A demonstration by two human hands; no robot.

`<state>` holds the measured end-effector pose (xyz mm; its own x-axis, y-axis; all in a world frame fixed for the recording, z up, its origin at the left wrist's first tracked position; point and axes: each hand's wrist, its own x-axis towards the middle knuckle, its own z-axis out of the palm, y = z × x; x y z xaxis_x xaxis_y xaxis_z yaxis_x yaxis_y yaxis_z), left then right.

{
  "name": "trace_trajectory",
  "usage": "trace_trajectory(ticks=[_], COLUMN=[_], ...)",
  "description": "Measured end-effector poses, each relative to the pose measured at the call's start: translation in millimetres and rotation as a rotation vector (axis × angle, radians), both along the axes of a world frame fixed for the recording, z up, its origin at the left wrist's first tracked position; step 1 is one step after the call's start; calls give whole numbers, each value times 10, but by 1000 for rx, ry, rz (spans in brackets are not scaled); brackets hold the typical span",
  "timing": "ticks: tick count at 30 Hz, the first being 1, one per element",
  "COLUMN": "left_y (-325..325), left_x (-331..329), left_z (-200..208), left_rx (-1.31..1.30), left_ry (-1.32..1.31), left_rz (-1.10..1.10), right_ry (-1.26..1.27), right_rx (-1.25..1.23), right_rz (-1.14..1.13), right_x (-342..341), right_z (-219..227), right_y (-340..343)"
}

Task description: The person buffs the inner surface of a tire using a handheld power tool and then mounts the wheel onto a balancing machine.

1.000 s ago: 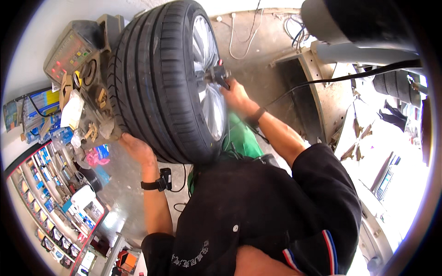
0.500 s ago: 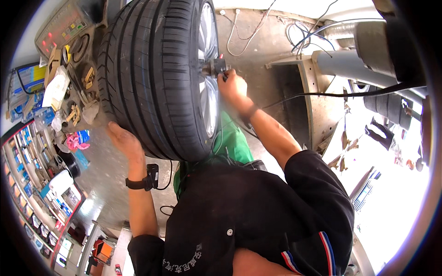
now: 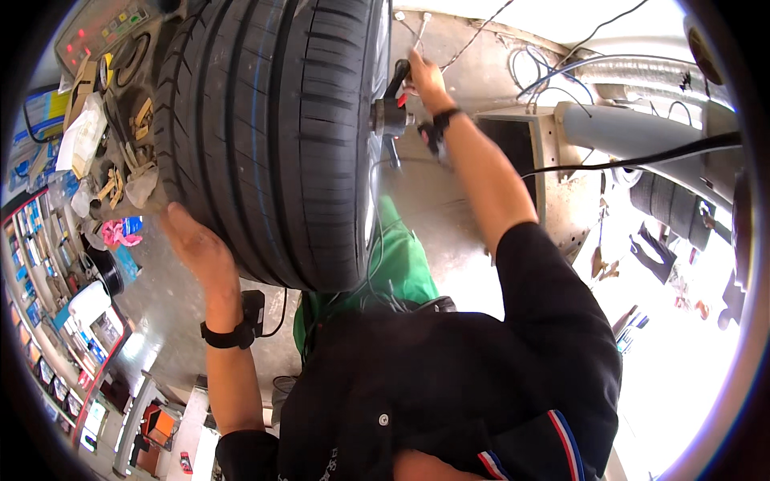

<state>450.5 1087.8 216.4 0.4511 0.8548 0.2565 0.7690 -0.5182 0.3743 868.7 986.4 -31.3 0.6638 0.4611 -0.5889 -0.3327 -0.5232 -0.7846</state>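
Note:
A large black car tyre (image 3: 241, 144) on a silver rim (image 3: 371, 216) stands upright in front of me, its grooved tread facing me. Against its lower left edge rests my left hand (image 3: 199, 247), open, with the fingers stretched along the sidewall and partly hidden behind it. At the rim's outer side a grey clamp nut (image 3: 391, 117) with arms sits on the shaft. My right hand (image 3: 427, 80) is closed at the nut's upper black arm (image 3: 398, 77). The fingertips there are small and partly covered.
Left of the tyre, a control panel (image 3: 100, 36) with red lights stands above a tray holding wheel weights (image 3: 112, 186). A stocked display rack (image 3: 48, 321) fills the lower left. On the right are a grey machine arm (image 3: 622, 132), black cable (image 3: 634, 160) and hoses.
My right hand has moved up and away, from beside the nut to its upper arm. The nut's arms have turned. My left hand has slid slightly left and down; the tyre appears larger.

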Motion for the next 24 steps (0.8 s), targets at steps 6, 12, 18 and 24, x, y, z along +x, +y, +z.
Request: trace_trajectory(ticks=[6, 12, 18, 24], left_y=[-81, -73, -62, -22], left_x=[-151, 87, 230, 125], left_z=[-184, -114, 120, -162], left_rx=[0, -212, -275, -174], left_ry=[-147, -325, -370, -354], left_rz=[13, 307, 341, 182], right_ry=[282, 297, -134, 48], right_rx=[125, -148, -60, -166], right_rz=[45, 92, 363, 172], right_x=[-1209, -1401, -1444, -1277], right_z=[-597, -299, 869, 691], right_y=[-1145, -951, -917, -767])
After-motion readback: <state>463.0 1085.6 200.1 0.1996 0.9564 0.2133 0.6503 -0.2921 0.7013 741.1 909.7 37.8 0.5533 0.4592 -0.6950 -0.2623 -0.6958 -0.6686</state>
